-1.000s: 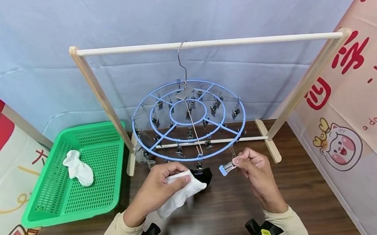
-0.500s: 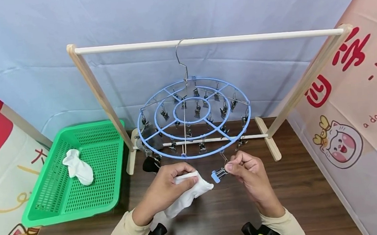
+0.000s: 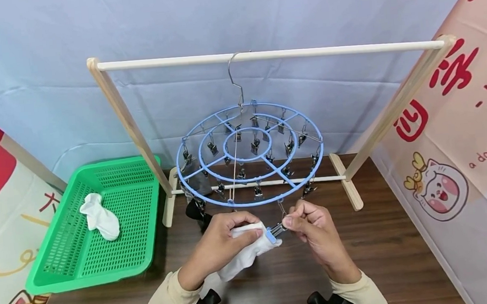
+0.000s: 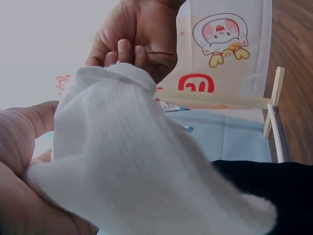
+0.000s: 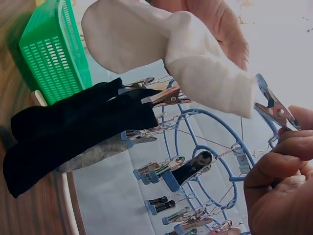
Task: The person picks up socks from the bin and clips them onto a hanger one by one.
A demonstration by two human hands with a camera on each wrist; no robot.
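My left hand pinches a white sock between thumb and fingers, below the front of the round blue hanger. A metal clip with blue tips dangles from that ring, and my right hand pinches its handles. In the right wrist view, the clip has its jaws spread at the edge of the white sock. The sock covers much of the left wrist view. Black socks and a grey sock hang from other clips.
To the left stands a green basket with another white sock in it. A wooden rack with a white bar carries the hanger. Several loose clips dangle from its rings.
The hanger has turned, taking the black socks leftward. My right hand has brought the clip left, and my left hand has moved right, so the clip's blue tips now overlap the sock's edge.
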